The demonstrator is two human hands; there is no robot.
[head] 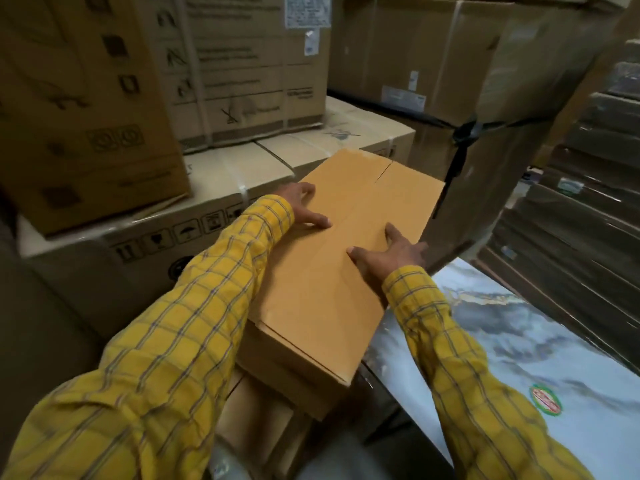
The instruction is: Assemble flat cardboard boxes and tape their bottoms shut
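A tan cardboard box point(332, 271) sits in the middle of the view, its long side running away from the person and its top face tilted slightly toward the right. The two flaps on that top face are folded shut and meet along a seam that runs lengthwise; at the far end the seam gapes a little. The box rests on a low pile of flat tan cardboard point(263, 420) just below it.

The left hand point(302, 206) lies on the left flap near the far half of the box, its grip spread: thumb stretched toward the seam, fingers reaching flat over the left edge. The right hand point(391, 254) lies on the right flap, a little nearer the person, its grip also spread, with the forefinger and thumb straight and pressed flat beside the seam; its outer fingers drop past the right edge of the box and are hidden. The seam runs between the two hands. Both arms wear yellow checked sleeves point(194, 327).

To the right of the box lies a desk point(540, 341) with a grey-and-white marbled top bearing a round red-and-green sticker point(546, 400). Large printed cartons point(242, 71) are stacked behind and to the left, and dark flat sheets point(588, 209) are piled at the far right.
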